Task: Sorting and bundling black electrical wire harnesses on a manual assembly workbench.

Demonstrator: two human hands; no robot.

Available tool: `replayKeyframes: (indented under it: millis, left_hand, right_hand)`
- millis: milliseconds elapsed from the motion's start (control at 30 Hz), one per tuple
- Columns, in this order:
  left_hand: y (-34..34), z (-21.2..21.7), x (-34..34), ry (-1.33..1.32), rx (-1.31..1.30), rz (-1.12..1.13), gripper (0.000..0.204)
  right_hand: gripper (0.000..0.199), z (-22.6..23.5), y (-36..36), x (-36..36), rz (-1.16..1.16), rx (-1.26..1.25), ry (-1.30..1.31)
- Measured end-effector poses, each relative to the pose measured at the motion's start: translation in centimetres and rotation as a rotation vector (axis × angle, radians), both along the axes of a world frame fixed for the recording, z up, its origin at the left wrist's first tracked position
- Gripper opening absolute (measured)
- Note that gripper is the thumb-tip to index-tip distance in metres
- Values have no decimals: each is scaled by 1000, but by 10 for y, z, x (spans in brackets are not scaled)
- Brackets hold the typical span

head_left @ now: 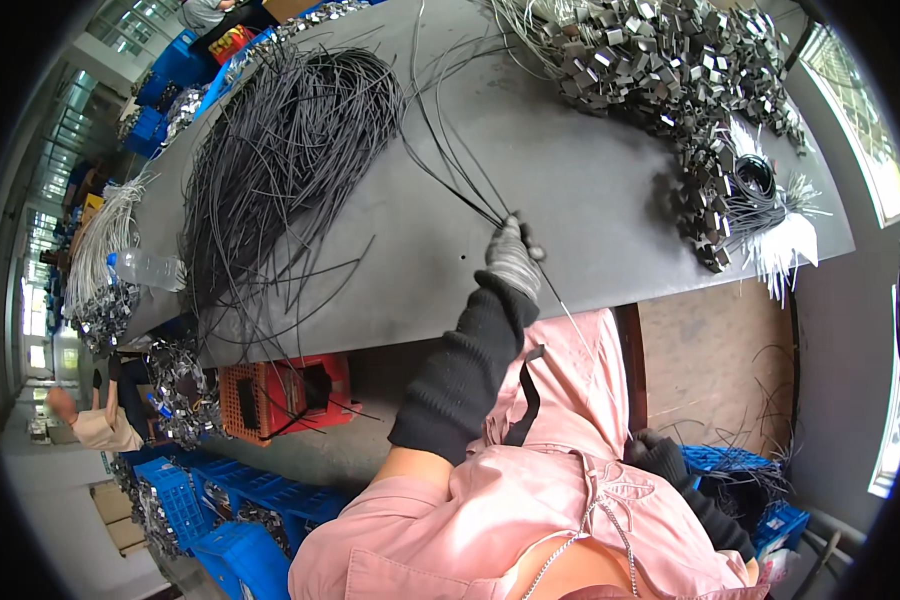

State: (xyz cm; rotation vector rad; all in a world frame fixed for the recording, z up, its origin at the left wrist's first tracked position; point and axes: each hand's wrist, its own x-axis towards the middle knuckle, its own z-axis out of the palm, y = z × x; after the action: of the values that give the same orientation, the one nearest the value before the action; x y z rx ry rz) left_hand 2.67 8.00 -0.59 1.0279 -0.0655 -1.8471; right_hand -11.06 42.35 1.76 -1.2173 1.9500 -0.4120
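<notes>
My left hand [515,258], in a grey striped glove with a black knit sleeve, is closed around a few thin black cables [460,190] over the table's near edge. These strands run up toward the far side of the table. Below the fist a thin strand with a pale lower part [568,312] slants down across my pink clothing. My right hand [655,450], in a dark glove, is low beside my body by a blue crate [720,460]. Its fingers look curled, and what they hold is hidden. A big heap of black cables [290,150] lies left of my left hand.
On the grey table [590,240], metal-ended cable bundles [660,70] are piled far right, beside a coiled black cable [753,178]. A clear bottle [150,270] lies at left. Under the table stands a red and orange crate [290,395]. Another person [110,425] is at far left, near blue crates [240,555].
</notes>
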Motion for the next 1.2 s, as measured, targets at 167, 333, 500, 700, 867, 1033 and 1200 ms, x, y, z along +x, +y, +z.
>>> replayKeyframes:
  millis: [167, 333, 500, 700, 867, 1033, 1200]
  left_hand:
    - [17, -3, -20, 7, 38, -95, 13]
    - [40, 0, -31, 54, 34, -190, 12]
    - [70, 6, -42, 179, -51, -255, 11]
    - [24, 46, -28, 220, -252, -169, 13]
    - [-61, 84, 16, 194, -422, -3, 11]
    - [-50, 80, 4, 56, -287, -69, 12]
    - [-46, 86, -10, -95, -254, 2, 16]
  right_hand:
    - [15, 3, 7, 11, 1, 34, 28]
    - [13, 15, -40, 9, 63, -99, 17]
    - [13, 8, -120, 7, 130, -396, 234]
    - [20, 32, -169, -12, 299, -521, 34]
    - [19, 35, -137, -18, 56, -79, 9]
    - [18, 5, -142, -9, 238, -286, 146]
    - [18, -6, -183, -3, 304, -634, 227]
